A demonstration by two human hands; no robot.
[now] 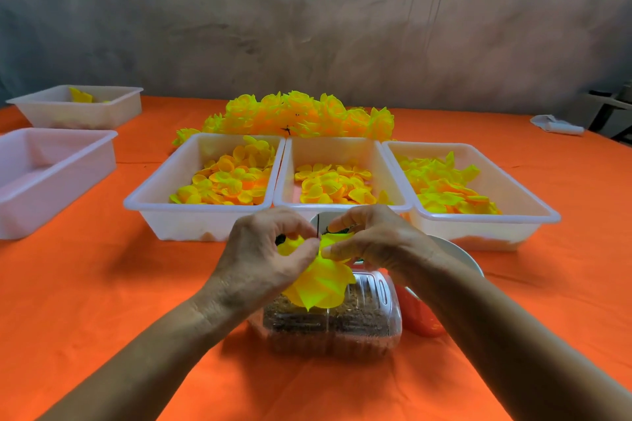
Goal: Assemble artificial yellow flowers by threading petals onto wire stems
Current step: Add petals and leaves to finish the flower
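Both forearms reach in from the bottom corners and meet at the middle of the table (102, 284), backs of the hands turned up toward the camera. The left hand (263, 256) has its fingers curled over, thumb and forefinger tips meeting in a closed grip that pinches the upper part of the yellow flower (319, 284). The right hand (372, 243) mirrors it, fingers bent and its grip also pinched on the flower's top from the other side; the two sets of fingertips almost touch each other.

The flower sits between and just below the hands, above a clear plastic container (328, 325) with a brown filling. Its broad petals fan downward and toward the camera, pointed tips hanging lowest, while the narrow gathered end is up in the pinch; so its long axis runs roughly up and down, tilted away at the top. A bit of dark green shows at the right hand's fingertips. A thin dark wire (318, 224) stands upright just behind the fingers.

Behind the hands, three white trays stand in a row, touching side by side: the left tray (154, 212), middle tray (342, 207) and right tray (478, 215), each holding loose yellow petals. A heap of finished flowers (301, 114) lies beyond them.
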